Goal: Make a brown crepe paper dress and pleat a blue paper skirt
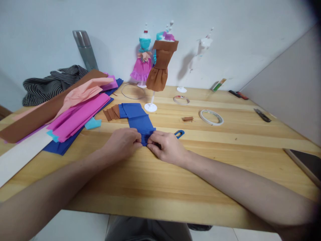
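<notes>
A strip of blue crepe paper [138, 119] lies on the wooden table in front of me, creased across its width. My left hand [125, 140] pinches the near left corner of it, fingers pressed together. At the near right edge, my right hand [167, 144] grips the same strip between thumb and fingers. Just beyond my right hand lies a blue-handled cutter [180, 134], partly hidden by the fingers. Pleated brown paper [112, 113] and a smaller blue piece [122, 111] touch the strip's far left side.
Folded crepe paper in several colours [80, 113] is heaped at the left, beside a striped cloth [54, 83] and a bottle [85, 50]. A brown-dressed mannequin [160, 65] stands ahead. Tape rolls [211, 117], a black knife [262, 115] and a phone [304, 164] lie rightward.
</notes>
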The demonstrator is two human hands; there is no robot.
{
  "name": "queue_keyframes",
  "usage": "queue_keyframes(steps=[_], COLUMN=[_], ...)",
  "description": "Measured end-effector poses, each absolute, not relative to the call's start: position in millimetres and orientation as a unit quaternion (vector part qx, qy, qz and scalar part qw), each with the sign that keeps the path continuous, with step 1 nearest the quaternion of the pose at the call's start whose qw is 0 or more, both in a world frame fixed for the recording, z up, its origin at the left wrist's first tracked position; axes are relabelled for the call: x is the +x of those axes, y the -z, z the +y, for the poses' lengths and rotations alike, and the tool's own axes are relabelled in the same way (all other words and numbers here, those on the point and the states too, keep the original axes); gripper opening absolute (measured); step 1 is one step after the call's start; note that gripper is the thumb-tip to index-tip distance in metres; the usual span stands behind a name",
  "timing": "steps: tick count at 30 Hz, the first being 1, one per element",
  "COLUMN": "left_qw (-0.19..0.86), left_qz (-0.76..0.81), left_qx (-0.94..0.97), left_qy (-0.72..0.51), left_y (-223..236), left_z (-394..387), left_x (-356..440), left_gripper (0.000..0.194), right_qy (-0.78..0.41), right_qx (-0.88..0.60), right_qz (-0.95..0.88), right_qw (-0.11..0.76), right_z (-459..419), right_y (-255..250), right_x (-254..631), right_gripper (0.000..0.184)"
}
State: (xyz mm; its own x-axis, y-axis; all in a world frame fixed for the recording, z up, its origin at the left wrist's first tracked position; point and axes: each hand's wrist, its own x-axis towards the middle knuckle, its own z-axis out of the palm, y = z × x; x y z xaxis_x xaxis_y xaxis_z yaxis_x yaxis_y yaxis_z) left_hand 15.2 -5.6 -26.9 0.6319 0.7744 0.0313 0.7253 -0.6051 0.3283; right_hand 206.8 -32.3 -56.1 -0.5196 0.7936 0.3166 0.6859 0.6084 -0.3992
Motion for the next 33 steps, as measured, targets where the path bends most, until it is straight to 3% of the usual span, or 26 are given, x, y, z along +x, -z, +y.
queue_keyframes(steps=[22,33], left_qw=[0.23,0.257], left_qz=[0.461,0.452], left_qx=[0.855,0.851], left_qy=[-0.063,-0.08], left_y=[19.4,18.8], left_z=[4.2,5.2], left_x=[7.4,5.0], left_gripper=[0.009,0.009], right_qy=[-0.173,-0.212], right_qx=[-0.506,-0.444], right_qz=[-0.825,-0.849], right_qw=[0.183,0.194], right_z=[-31.1,-23.8], right_y=[38.9,38.2], right_x=[207.4,215.2], right_gripper=[0.004,0.015])
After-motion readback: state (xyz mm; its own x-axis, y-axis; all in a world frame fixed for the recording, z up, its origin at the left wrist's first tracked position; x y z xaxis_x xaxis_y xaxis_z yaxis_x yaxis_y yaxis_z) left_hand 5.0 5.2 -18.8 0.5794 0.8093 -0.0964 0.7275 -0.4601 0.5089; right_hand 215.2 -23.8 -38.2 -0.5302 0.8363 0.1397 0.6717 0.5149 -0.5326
